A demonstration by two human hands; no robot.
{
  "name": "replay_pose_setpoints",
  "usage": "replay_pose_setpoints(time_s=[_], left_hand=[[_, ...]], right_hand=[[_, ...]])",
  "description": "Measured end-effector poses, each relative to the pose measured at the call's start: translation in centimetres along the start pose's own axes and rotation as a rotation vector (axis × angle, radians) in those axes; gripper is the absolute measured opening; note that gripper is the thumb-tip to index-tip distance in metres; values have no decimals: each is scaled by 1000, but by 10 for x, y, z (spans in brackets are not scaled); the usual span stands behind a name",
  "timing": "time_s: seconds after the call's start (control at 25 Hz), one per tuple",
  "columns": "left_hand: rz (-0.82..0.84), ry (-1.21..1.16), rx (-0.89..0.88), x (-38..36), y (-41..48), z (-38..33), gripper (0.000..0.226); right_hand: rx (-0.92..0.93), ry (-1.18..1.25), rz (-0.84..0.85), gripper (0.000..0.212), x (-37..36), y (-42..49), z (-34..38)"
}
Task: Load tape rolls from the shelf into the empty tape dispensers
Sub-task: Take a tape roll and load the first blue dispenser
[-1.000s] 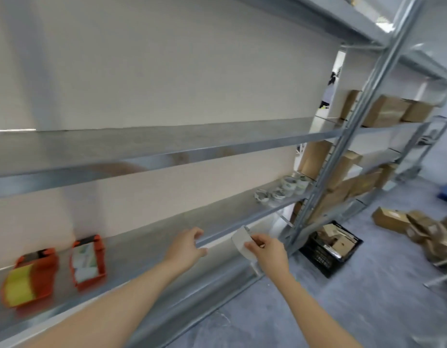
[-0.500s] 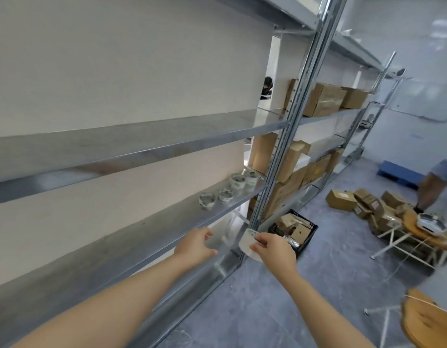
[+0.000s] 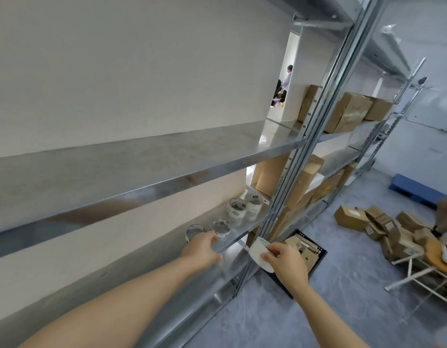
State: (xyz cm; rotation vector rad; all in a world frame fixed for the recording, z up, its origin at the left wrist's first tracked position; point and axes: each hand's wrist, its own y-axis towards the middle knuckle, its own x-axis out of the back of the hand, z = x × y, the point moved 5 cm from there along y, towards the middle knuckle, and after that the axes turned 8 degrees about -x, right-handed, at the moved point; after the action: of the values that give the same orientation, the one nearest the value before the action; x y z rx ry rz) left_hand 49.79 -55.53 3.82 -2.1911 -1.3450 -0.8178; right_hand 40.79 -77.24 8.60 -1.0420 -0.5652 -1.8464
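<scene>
Several clear and white tape rolls stand on the metal shelf (image 3: 245,228): two small ones (image 3: 193,230) (image 3: 220,227) and two taller white ones (image 3: 237,208) (image 3: 254,202) near the upright post. My left hand (image 3: 202,249) hovers at the shelf's front edge, its fingertips right by the two small rolls, holding nothing. My right hand (image 3: 285,262) pinches a white tape roll (image 3: 258,253) in front of the shelf, just below that edge. No tape dispenser is in view.
A steel upright post (image 3: 302,156) stands just right of the rolls. Cardboard boxes (image 3: 348,116) fill the shelves beyond it. A black crate (image 3: 315,257) and loose boxes (image 3: 353,217) lie on the grey floor. A person (image 3: 287,76) stands far back.
The view has swung right along the shelf and the red dispensers have left it. Both hands have moved closer to the tape rolls. The right hand still holds its white roll.
</scene>
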Motion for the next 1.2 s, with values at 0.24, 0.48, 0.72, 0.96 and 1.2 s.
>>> replay_pose_setpoints(time_s=[0.24, 0.48, 0.72, 0.96, 1.2], left_hand=[[15, 38, 40, -30, 82, 1, 60], [-27, 38, 121, -64, 160, -8, 34], [-135, 112, 231, -93, 252, -18, 53], [-171, 236, 363, -123, 302, 4, 43], [-385, 74, 385, -122, 299, 18, 42]], right_hand=[[21, -2, 25, 20, -13, 90, -27], [109, 34, 105, 19, -21, 193, -48], [252, 15, 186, 19, -34, 288, -65], [430, 11, 224, 16, -50, 346, -79], [493, 121, 223, 8, -54, 359, -81]])
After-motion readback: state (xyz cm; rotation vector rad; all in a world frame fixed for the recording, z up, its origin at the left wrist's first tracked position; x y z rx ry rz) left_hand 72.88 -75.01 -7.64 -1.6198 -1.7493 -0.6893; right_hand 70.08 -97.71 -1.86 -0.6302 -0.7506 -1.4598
